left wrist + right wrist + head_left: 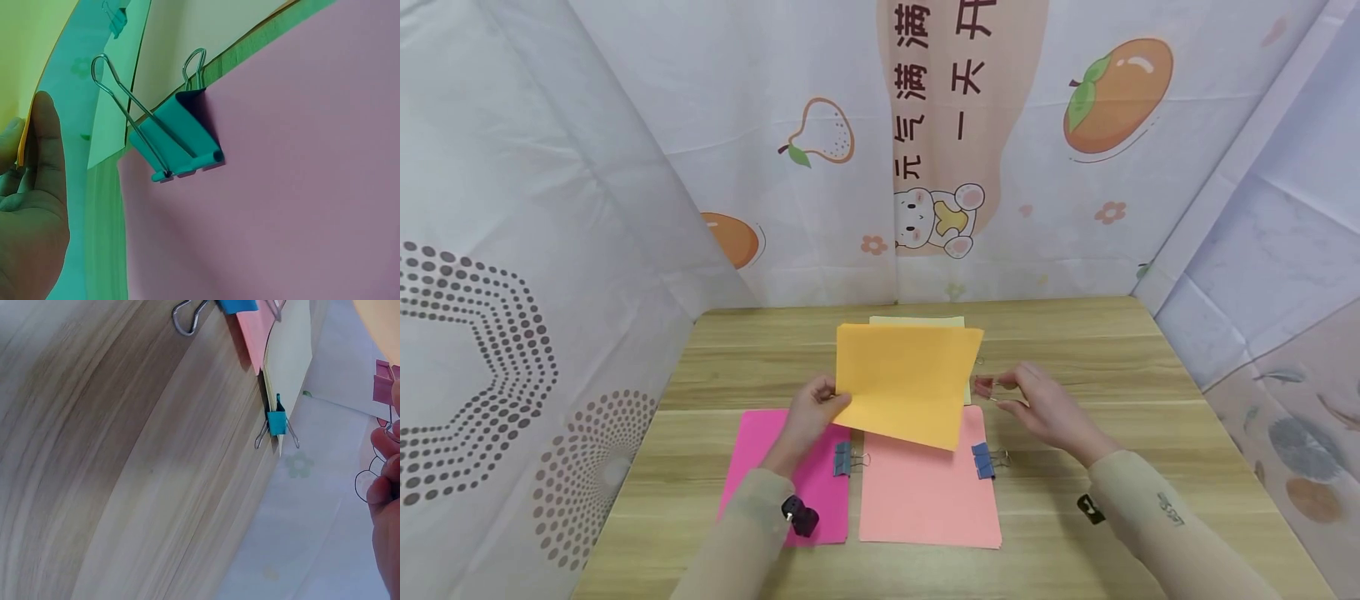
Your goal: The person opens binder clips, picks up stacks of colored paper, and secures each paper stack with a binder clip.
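In the head view, my left hand [807, 418] pinches the left edge of a stack of orange paper [904, 379] between thumb and fingers, holding it raised and tilted. At the right, my right hand [1049, 408] grips a dark pink binder clip [983, 386] by its wire handles, close to the paper's right edge. The right wrist view shows this binder clip [383, 389] beside the orange paper [381, 324], partly cut off by the frame. In the left wrist view, my left thumb lies on one face of the paper and the fingers behind it.
Below lies light pink paper [928, 504] with a blue binder clip [982, 461] on its right edge. Magenta paper [831, 517] at left carries a teal binder clip [842, 459]. Pale yellow paper [917, 320] behind has a small teal binder clip [276, 423]. Curtains surround the wooden table [1075, 333].
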The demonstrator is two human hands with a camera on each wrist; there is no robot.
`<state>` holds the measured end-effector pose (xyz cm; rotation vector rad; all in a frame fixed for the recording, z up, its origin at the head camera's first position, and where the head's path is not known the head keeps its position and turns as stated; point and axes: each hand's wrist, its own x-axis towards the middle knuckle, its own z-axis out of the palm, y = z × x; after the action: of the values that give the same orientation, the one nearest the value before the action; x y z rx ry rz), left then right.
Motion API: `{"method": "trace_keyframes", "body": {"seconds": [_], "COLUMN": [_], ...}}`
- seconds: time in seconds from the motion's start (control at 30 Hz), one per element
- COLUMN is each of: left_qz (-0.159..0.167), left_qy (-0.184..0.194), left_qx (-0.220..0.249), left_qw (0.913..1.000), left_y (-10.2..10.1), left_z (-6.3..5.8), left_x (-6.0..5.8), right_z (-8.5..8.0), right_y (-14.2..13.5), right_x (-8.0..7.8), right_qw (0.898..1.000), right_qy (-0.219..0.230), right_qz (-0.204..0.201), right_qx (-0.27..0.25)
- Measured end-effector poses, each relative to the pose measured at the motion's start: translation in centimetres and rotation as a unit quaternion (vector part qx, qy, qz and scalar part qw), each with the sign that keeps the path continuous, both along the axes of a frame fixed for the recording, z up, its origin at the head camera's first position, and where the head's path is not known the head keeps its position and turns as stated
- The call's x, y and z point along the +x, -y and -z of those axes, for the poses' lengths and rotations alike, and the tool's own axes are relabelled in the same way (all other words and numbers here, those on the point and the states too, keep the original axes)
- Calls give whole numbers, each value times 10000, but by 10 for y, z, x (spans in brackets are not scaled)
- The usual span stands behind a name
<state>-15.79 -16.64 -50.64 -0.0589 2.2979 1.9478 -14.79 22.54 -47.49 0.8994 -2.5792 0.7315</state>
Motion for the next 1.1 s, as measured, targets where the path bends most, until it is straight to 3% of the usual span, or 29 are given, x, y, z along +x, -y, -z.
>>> {"method": "trace_keyframes", "body": {"seconds": [0.27,0.57,1.1], "left_qz": [90,162,235], "left_qy": [-157,-47,-118], "left_qx": [-5,142,245], "left_qw": [9998,9998,9994], "left_y": [0,-1,1], "left_z": [9,10,14], "left_x": [-1,-1,1], "right_z": [-4,-5,-7], "right_y": [3,3,1], "right_x": [2,2,2], "right_qw": [9978,9973,9908], "right_qy": [623,664,1170], "right_qz": [168,154,84], "right_qx": [-152,-288,-674]}}
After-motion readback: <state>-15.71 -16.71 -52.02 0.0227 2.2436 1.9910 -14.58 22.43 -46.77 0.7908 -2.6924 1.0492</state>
